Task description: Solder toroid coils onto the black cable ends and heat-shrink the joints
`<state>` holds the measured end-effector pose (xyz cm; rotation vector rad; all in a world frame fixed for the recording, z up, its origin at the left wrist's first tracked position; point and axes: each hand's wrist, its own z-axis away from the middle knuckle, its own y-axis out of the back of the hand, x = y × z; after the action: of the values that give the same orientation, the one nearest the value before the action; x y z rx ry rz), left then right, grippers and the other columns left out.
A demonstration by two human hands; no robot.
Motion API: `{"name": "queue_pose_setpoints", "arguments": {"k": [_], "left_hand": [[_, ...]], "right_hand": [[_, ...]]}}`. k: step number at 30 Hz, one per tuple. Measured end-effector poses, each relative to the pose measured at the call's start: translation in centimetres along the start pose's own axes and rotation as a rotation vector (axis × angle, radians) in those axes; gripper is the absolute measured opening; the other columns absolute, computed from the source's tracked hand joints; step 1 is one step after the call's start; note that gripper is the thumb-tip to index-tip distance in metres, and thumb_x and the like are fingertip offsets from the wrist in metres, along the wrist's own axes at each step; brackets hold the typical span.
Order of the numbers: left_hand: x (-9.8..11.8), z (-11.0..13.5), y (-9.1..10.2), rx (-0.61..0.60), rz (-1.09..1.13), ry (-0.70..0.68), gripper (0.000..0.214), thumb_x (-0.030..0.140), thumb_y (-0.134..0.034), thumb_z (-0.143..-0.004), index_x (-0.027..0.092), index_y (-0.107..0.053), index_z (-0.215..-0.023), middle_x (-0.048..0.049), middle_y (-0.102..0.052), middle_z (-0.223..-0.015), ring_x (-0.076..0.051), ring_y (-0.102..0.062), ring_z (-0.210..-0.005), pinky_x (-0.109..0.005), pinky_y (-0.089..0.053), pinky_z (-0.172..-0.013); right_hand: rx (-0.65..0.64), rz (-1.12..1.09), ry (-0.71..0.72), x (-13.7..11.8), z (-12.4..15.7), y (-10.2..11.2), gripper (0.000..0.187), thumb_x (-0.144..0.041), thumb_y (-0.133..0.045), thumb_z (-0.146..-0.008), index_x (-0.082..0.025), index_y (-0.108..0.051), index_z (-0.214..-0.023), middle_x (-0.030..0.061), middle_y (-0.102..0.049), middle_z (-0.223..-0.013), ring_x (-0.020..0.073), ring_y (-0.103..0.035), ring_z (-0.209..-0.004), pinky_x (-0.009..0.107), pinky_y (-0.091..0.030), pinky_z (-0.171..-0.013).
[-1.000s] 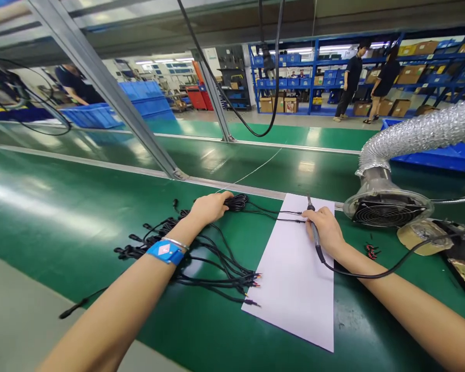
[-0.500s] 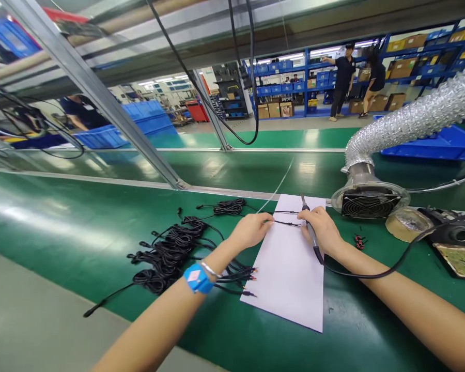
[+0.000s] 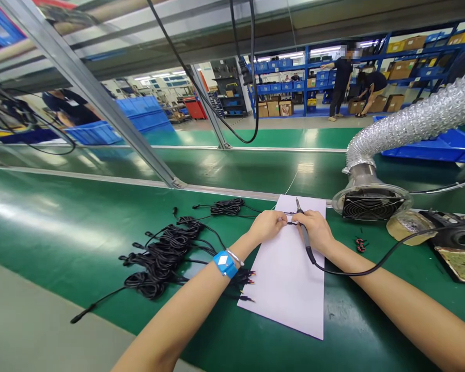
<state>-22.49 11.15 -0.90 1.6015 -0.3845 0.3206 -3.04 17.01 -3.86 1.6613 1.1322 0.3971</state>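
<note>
My left hand (image 3: 268, 226) is closed, its thumb and fingertips pinching a thin black cable (image 3: 292, 223) above the white sheet. In my right hand (image 3: 315, 230) is a soldering iron (image 3: 305, 238), tip pointing up and away; my right fingertips also meet the cable's other side. Behind it, a second black cable lies across the white sheet (image 3: 287, 289). Left of the sheet sit bundles of coiled black cables (image 3: 158, 256), with stripped coloured wire ends (image 3: 251, 276) reaching the sheet's left edge. A separate coil (image 3: 227, 206) rests farther back.
A fume extractor fan (image 3: 372, 206) with a silver duct (image 3: 411, 116) stands at the right. Beside it are a roll of tape (image 3: 408, 227), an iron stand with a sponge (image 3: 459, 263), and small red-black pieces (image 3: 360, 245). A metal post (image 3: 112, 108) slants at left. People stand beyond.
My left hand has moved right along the cable, closer to my right hand. My right hand with the soldering iron has shifted slightly left. In the background, one person has bent down.
</note>
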Motion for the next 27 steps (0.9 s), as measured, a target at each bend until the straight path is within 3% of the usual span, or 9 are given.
{"name": "queue_pose_setpoints", "arguments": {"k": [5, 9, 11, 14, 17, 21, 27], "left_hand": [[0.1, 0.3, 0.1, -0.008, 0.029, 0.009, 0.019, 0.025, -0.056, -0.085, 0.020, -0.074, -0.086, -0.0004, -0.064, -0.063, -0.016, -0.057, -0.062, -0.024, -0.037, -0.059], [0.6, 0.9, 0.8, 0.014, 0.061, 0.034, 0.021, 0.029, -0.057, -0.084, 0.019, -0.072, -0.093, 0.0010, -0.059, -0.060, -0.017, -0.053, -0.059, -0.025, -0.036, -0.059], [1.1, 1.6, 1.5, 0.039, 0.089, 0.051, 0.026, 0.034, -0.053, -0.087, 0.018, -0.070, -0.097, 0.0013, -0.057, -0.060, -0.017, -0.052, -0.060, -0.026, -0.035, -0.060], [2.6, 3.1, 2.6, 0.075, 0.153, 0.069, 0.035, 0.040, -0.041, -0.094, 0.017, -0.067, -0.096, 0.0003, -0.057, -0.065, -0.018, -0.053, -0.065, -0.026, -0.037, -0.063], [4.9, 5.1, 2.6, 0.063, 0.230, 0.060, 0.047, 0.045, -0.030, -0.098, 0.018, -0.066, -0.087, -0.0006, -0.060, -0.071, -0.018, -0.056, -0.071, -0.027, -0.039, -0.068], [9.2, 7.3, 0.5, -0.080, 0.374, 0.031, 0.060, 0.051, -0.019, -0.100, 0.018, -0.057, -0.066, -0.0010, -0.058, -0.066, -0.017, -0.055, -0.067, -0.028, -0.040, -0.067], [15.8, 7.8, -3.4, -0.370, 0.512, -0.054, 0.039, 0.041, -0.033, -0.098, 0.019, -0.059, -0.078, -0.0009, -0.062, -0.076, -0.018, -0.057, -0.074, -0.028, -0.039, -0.069]], "right_hand": [[0.051, -0.023, 0.006, -0.5, -0.1, 0.4, 0.014, -0.029, -0.058, -0.097, -0.017, -0.065, -0.099, 0.0011, -0.064, -0.083, 0.0154, -0.061, -0.077, 0.033, -0.052, -0.075], [0.152, -0.067, 0.059, -2.0, 1.1, 3.7, 0.012, -0.015, -0.057, -0.091, -0.020, -0.069, -0.092, 0.0033, -0.067, -0.073, 0.0198, -0.061, -0.078, 0.033, -0.050, -0.073], [0.221, -0.098, 0.076, -2.8, 3.2, 6.7, 0.019, -0.015, -0.051, -0.094, -0.021, -0.069, -0.096, 0.0047, -0.071, -0.080, 0.0187, -0.062, -0.076, 0.032, -0.051, -0.074], [0.321, -0.140, 0.052, -2.7, 8.4, 11.0, 0.024, -0.019, -0.050, -0.097, -0.021, -0.064, -0.117, 0.0044, -0.074, -0.088, 0.0168, -0.067, -0.071, 0.030, -0.055, -0.069], [0.404, -0.177, -0.167, -0.9, 13.9, 13.0, 0.021, -0.023, -0.053, -0.096, -0.026, -0.062, -0.115, -0.0013, -0.074, -0.079, 0.0151, -0.071, -0.063, 0.025, -0.057, -0.062], [0.386, -0.111, -0.410, 1.9, 17.7, 11.7, 0.012, -0.034, -0.054, -0.095, -0.024, -0.058, -0.100, 0.0014, -0.073, -0.077, 0.0179, -0.071, -0.061, 0.027, -0.056, -0.056], [0.264, -0.057, -0.469, 3.8, 15.7, 8.3, 0.024, -0.039, -0.065, -0.080, -0.023, -0.052, -0.092, 0.0039, -0.067, -0.083, 0.0231, -0.068, -0.073, 0.035, -0.054, -0.065]]}}
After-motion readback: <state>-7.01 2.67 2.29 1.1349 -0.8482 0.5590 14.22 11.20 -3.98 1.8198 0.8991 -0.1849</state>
